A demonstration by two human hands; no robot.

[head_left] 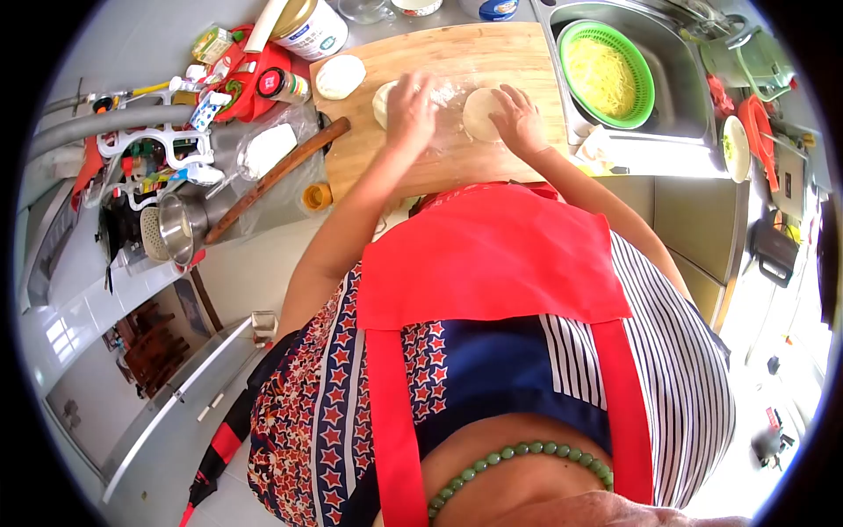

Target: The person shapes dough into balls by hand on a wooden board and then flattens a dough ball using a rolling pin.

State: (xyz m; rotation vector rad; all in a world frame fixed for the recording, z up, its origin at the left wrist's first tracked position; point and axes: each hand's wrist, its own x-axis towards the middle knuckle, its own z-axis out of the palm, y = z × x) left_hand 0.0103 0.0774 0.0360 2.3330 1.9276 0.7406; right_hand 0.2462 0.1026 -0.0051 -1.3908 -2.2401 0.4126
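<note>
A flat round of dough [479, 116] lies on the wooden board [439, 53]. My right hand [520, 123] rests on its right edge, fingers spread and holding nothing. My left hand [411, 112] is smeared by motion, so its fingers cannot be made out. Beside it, partly covered, is a smaller piece of dough [381, 104]. White flour [446, 93] is scattered between the two hands. Another smooth lump of dough [341, 76] sits at the board's upper left corner.
A wooden rolling pin [279, 178] lies slanted left of the board. Nearby are a spice jar [283, 85], a large white can [309, 31] and an orange cap [317, 196]. In the sink [680, 92] stands a green colander [647, 75] of pale yellow shreds.
</note>
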